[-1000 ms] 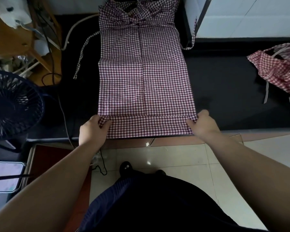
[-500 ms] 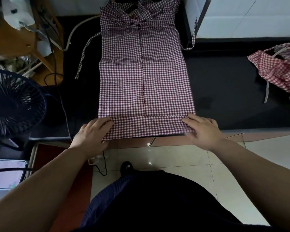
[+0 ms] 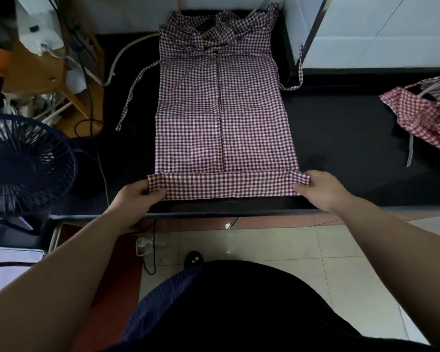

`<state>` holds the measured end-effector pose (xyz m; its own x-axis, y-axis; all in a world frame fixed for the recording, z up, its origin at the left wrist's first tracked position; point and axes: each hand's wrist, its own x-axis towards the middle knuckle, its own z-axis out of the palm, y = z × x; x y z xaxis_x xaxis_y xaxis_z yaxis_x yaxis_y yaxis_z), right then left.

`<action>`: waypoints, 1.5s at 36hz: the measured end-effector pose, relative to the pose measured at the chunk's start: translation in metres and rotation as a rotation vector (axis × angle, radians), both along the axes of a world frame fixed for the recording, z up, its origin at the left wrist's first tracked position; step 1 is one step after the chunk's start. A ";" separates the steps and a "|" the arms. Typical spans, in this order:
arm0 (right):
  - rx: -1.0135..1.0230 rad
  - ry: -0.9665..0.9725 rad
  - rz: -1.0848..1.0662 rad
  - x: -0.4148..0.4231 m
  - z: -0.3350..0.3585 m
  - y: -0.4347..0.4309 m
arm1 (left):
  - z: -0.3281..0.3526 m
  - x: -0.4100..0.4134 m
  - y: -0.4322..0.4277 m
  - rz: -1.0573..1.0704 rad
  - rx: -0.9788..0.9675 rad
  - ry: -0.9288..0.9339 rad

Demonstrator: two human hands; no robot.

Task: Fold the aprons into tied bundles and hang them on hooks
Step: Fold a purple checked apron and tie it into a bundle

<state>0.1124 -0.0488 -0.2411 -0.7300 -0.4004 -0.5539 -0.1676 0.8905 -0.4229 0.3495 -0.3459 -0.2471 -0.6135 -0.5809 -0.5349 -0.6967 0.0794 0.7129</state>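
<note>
Here the left hand [image 3: 135, 199] pinches the near left corner of the checked apron [image 3: 224, 118], the cloth caught between thumb and curled fingers. The right hand [image 3: 320, 190] pinches the near right corner in the same way. Between the two grips runs a narrow folded band [image 3: 226, 185] of hem, drawn flat just inside the near edge of the black counter [image 3: 341, 138].

Beyond the grips the apron lies spread lengthwise on the counter. Its sides are folded in to meet along a centre line, and its far end is bunched against the wall. One tie strap [image 3: 132, 95] trails off the cloth beyond the left grip, and another loops out beyond the right grip.

Well off to the right of the right hand, a second checked apron [image 3: 427, 115] lies crumpled on the same counter. Out to the left of the left hand stands a dark fan [image 3: 23, 166].
</note>
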 end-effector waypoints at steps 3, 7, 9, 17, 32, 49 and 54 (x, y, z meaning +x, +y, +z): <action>0.023 0.013 0.013 -0.003 -0.002 -0.003 | -0.001 0.000 0.002 -0.077 -0.054 -0.075; 0.069 0.032 0.000 -0.005 -0.004 -0.012 | 0.000 -0.007 0.001 -0.095 -0.176 -0.172; 0.121 0.083 -0.017 -0.005 -0.007 -0.015 | 0.000 -0.011 -0.001 -0.065 -0.260 -0.218; 0.169 0.415 0.119 0.006 -0.011 -0.027 | -0.003 -0.025 0.001 -0.131 -0.366 -0.326; 0.225 0.245 0.559 0.013 -0.004 -0.020 | -0.016 0.002 -0.007 -0.482 -0.847 0.059; -0.315 -0.039 -0.136 0.015 0.009 -0.013 | 0.011 -0.012 -0.017 -0.196 -0.238 -0.090; -0.224 -0.212 -0.161 0.014 0.006 -0.012 | 0.007 -0.007 -0.015 -0.026 -0.046 -0.091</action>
<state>0.1267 -0.0612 -0.2354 -0.6718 -0.4184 -0.6113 0.0798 0.7796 -0.6212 0.3429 -0.3606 -0.2405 -0.5788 -0.5905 -0.5623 -0.7559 0.1299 0.6417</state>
